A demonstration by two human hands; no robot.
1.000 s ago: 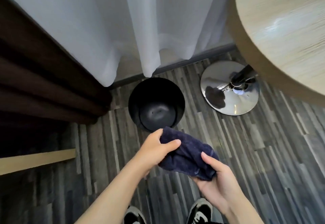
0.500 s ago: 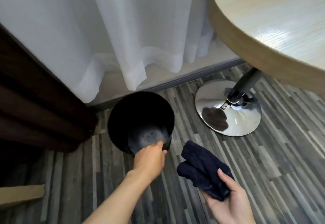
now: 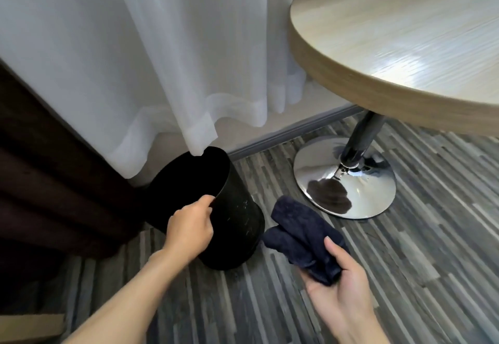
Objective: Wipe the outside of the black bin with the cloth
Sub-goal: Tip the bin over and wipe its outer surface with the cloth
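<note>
The left hand [image 3: 190,229] was clamped on the near rim of the black bin [image 3: 237,224], fingers hooked over the edge, and the bin stood tipped on the striped floor [image 3: 432,262], its mouth leaning away toward the white curtain [image 3: 162,73] and its outer wall turned up toward the person. The right hand [image 3: 337,292] was closed loosely around a bunched dark cloth [image 3: 302,233], held just beside the bin's wall; whether the cloth actually touched the wall could not be told. The hands were apart, one on each thing. Pale specks showed on the exposed side of the bin. The step in hand looked like positioning: the bin was braced and presented, and wiping had seemingly not begun. The next move probably called for pressing the cloth flat against the wall and sweeping it along, while the left hand kept the tilted bin from rolling or sliding toward the chrome table base [image 3: 345,181].
</note>
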